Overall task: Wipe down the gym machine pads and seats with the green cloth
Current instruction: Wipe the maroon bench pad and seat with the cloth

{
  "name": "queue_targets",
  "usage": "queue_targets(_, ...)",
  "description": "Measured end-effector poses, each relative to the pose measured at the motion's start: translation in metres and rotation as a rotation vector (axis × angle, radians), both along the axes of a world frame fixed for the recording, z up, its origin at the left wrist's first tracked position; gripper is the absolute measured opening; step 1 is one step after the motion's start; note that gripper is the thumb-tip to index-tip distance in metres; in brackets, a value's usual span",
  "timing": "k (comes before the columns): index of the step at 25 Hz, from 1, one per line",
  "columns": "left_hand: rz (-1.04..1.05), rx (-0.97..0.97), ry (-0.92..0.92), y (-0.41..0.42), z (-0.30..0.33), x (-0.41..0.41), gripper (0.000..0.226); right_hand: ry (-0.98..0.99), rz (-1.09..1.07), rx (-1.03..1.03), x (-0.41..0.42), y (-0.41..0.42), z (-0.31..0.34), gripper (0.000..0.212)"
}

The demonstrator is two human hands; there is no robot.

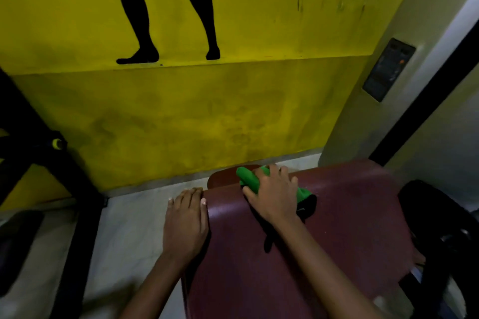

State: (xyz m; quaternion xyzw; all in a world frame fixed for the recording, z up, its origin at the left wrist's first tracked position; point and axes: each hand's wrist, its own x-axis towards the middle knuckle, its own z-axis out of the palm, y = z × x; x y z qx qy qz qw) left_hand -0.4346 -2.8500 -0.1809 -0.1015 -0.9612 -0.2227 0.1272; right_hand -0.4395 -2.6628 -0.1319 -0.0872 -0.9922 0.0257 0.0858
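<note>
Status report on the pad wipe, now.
Right hand presses green cloth on maroon pad. Left hand flat on pad's left edge, holding nothing. Nothing in the way.

pad [337,228]: maroon vinyl-like cover, smooth, faint sheen near the left edge
cloth [248,177]: green fabric, soft, matt, bunched in folds
wall [181,116]: yellow paint, matt, scuffed and smudged with dark marks
floor [124,235]: pale, hard, dull finish
frame [77,189]: black, painted metal by the look, matt
panel [387,70]: dark plastic-looking face, slightly glossy
</note>
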Motion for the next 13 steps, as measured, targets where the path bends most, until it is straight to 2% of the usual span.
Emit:
queue_targets(4, 0.079, -0.107, 0.010, 0.007, 0.003, 0.005, 0.050, 0.058, 0.217, 0.042, 0.005, -0.002, -0.005, 0.053)
queue_targets(6, 0.041, -0.125, 0.029, 0.010, 0.005, 0.009, 0.057, 0.015, 0.197, 0.015, -0.001, 0.030, 0.001, 0.054)
queue_targets(9, 0.010, -0.150, 0.067, 0.010, 0.008, 0.010, 0.050, 0.035, -0.008, 0.015, -0.001, 0.053, 0.003, 0.054)
queue_targets(13, -0.001, -0.129, 0.110, 0.010, 0.005, 0.009, 0.047, 0.064, 0.187, 0.035, 0.001, 0.050, -0.007, 0.058)
